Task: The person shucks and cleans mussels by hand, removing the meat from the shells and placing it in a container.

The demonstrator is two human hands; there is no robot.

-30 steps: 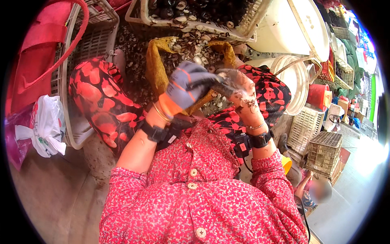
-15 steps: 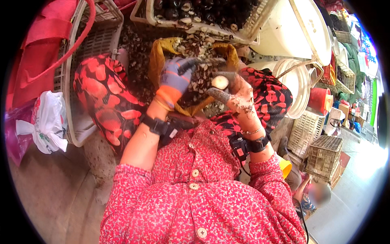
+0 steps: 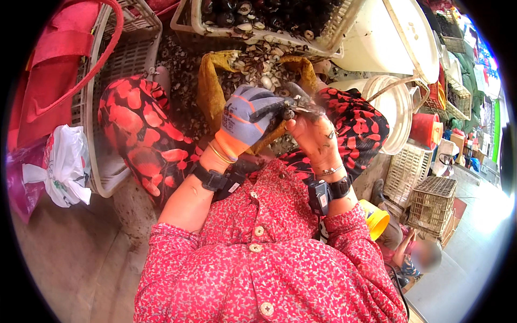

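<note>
Around a yellow sack (image 3: 209,91), a big white bucket (image 3: 385,40) leans in at far right and a pale crate (image 3: 337,29) heaped with dark shells (image 3: 291,16) stands just beyond. Pale shell pieces (image 3: 264,67) lie in the sack's mouth. Over its near side, two hands meet: the left hand (image 3: 245,116), in a grey glove with an orange cuff, and the right hand (image 3: 315,134), its palm bare. Between their fingertips, above the sack, sits a small dark shell (image 3: 289,114). The right grip appears clamped on it; whether the left grip is together or apart, one cannot tell, the fingers being blurred. Good handling here, by the look of it, calls for a firm right-hand pinch, the shell turned squarely to the left fingers, light pressure against sharp edges, and both hands kept over the sack to catch fragments.
</note>
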